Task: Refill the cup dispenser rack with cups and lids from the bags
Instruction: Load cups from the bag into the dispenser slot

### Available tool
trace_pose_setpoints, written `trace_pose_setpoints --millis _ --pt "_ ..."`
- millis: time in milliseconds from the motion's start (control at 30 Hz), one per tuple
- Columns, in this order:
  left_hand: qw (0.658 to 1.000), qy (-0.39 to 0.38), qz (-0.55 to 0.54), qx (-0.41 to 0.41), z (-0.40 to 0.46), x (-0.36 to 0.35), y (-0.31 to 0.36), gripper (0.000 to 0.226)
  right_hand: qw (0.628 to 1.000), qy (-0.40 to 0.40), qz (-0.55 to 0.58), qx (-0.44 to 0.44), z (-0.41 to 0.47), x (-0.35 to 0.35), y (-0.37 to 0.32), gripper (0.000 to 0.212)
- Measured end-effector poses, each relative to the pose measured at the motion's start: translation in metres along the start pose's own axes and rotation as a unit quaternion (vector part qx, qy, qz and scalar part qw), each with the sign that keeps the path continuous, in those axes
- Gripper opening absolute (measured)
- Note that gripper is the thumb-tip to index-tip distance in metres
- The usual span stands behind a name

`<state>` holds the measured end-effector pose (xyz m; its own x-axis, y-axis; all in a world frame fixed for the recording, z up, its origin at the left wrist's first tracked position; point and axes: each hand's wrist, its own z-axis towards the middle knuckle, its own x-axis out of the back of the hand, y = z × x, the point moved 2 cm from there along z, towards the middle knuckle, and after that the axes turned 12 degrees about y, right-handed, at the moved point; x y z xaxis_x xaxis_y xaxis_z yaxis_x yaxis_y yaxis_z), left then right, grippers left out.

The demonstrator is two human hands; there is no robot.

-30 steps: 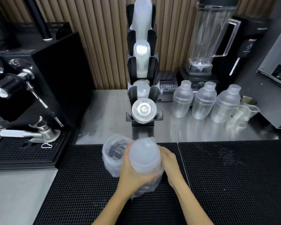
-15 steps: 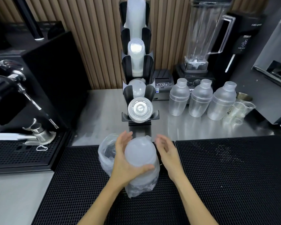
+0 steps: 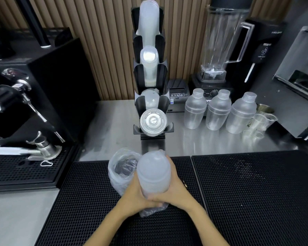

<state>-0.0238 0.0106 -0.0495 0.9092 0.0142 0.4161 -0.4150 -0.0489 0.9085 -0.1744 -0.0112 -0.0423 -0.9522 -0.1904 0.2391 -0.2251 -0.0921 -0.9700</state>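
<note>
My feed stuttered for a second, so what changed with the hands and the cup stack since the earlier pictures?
The right hand, off the cup stack half a second ago, has closed back onto its right side. The left hand kept its grip and now meets the right at the stack's near end, over the bunched bag. The second bag, the rack and the shakers stayed put.

Both forearms reach forward from the bottom edge and converge at the middle. The left hand (image 3: 133, 196) and right hand (image 3: 174, 192) cup the bagged stack of cups (image 3: 154, 173) from either side, fingers curled round its lower end, fingertips meeting in front.
</note>
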Motion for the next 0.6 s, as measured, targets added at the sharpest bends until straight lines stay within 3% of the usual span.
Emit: trace_pose_setpoints --millis 100,133,267,333,433,600 --pt "0.993 -0.108 0.04 0.009 0.0 0.023 0.027 0.12 0.999 -0.017 -0.023 -0.03 -0.001 0.005 0.004 0.13" --pt "0.992 -0.113 0.049 0.01 0.002 0.032 0.042 0.116 0.999 -0.019 -0.032 -0.036 0.001 0.008 0.002 0.131" --pt "0.985 -0.011 0.158 -0.062 0.015 0.047 0.098 0.121 0.997 0.0 -0.077 -0.015 0.009 0.02 -0.016 0.138" --pt "0.966 -0.028 0.241 -0.089 0.02 0.037 0.109 0.12 0.996 -0.006 -0.092 -0.002 0.012 0.021 -0.021 0.138" --pt "0.934 -0.034 0.351 -0.06 0.024 0.018 0.111 0.111 0.997 -0.024 -0.078 -0.011 0.01 0.019 -0.018 0.137" --pt "0.91 -0.003 0.411 -0.052 0.024 0.008 0.108 0.087 0.997 -0.023 -0.066 -0.029 0.003 0.019 -0.009 0.131"
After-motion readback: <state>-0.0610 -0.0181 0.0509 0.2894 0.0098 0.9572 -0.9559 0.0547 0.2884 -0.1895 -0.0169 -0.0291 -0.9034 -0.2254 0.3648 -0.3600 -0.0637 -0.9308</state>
